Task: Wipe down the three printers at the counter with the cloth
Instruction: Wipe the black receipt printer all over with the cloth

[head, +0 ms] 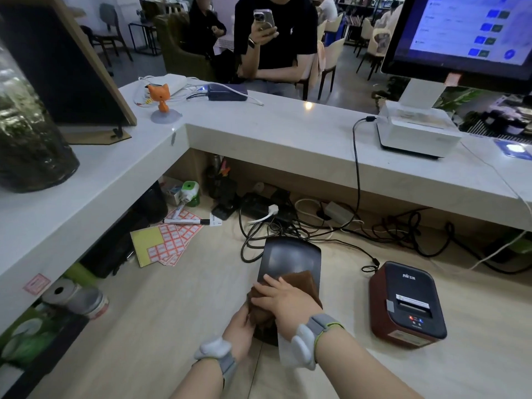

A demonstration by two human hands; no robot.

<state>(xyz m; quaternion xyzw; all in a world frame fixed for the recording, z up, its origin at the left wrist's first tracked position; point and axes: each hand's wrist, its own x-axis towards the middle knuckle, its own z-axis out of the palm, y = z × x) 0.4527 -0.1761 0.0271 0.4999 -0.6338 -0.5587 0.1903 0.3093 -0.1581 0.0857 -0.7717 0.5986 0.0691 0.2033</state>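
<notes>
Facing café chairs (331, 57), white counter (273, 125) carries a printer (414, 131).

The dark red and black desktop printer (407, 303) bears a white brand mark, "FEIE", followed by two characters too small to read. Print on the lit monitor screen (472, 27) is blurred.

A pale wooden desk (178, 312) holds a black printer (290, 254), a dark red printer (408, 303), label sheets (161, 246), a marker (187, 221) and tangled cables (316, 228). Above it, a white counter (273, 131) holds a white printer (414, 131) and an orange cat figurine (159, 99).
</notes>
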